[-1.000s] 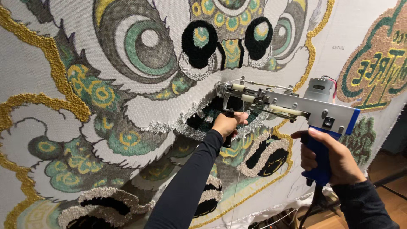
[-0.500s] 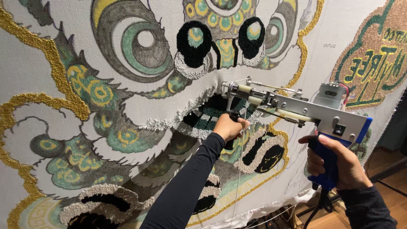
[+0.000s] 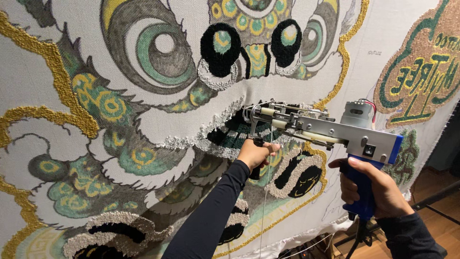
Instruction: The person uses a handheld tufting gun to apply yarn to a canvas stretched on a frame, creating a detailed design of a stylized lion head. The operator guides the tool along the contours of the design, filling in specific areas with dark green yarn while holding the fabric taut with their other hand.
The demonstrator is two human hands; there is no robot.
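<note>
A tufting gun with a silver metal body and a blue handle points its tip into a stretched white cloth. The cloth carries a partly tufted dragon-like face in green, yellow, black and grey. My left hand grips the gun's black front handle close to the cloth, in a long dark sleeve. My right hand is wrapped around the blue rear handle. A thin yarn strand hangs down from the gun's front.
A second tufted patch in green and yellow lettering sits on the cloth at upper right. A black stand leg and a wooden floor show at lower right, under the cloth's bottom edge.
The view has shifted so the gun and both hands sit a little lower and further right in the frame. Both grips are unchanged.
</note>
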